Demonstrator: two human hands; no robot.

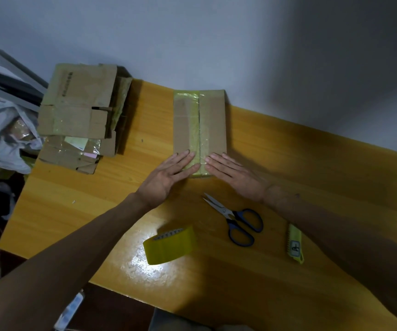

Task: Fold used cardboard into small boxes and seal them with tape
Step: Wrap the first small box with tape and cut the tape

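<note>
Box [213, 120] sits mid-table [85, 206], flaps shut, tape along its seam. My left hand [169, 175] and right hand [232, 174] press flat on its near end, fingers straight, gripping nothing. One box looks nearly sealed; the flattened cardboard stack [78, 111] is still unfolded. Box contents hidden. Tape roll [171, 244] and scissors [237, 219] lie near me.

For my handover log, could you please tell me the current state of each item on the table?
cardboard box: closed, seam taped.
left hand: open, flat on box's near end.
right hand: open, flat on box's near end.
tape roll: on table, untouched.
scissors: blades slightly open, lying on table.
cardboard stack: flattened, piled.
</note>
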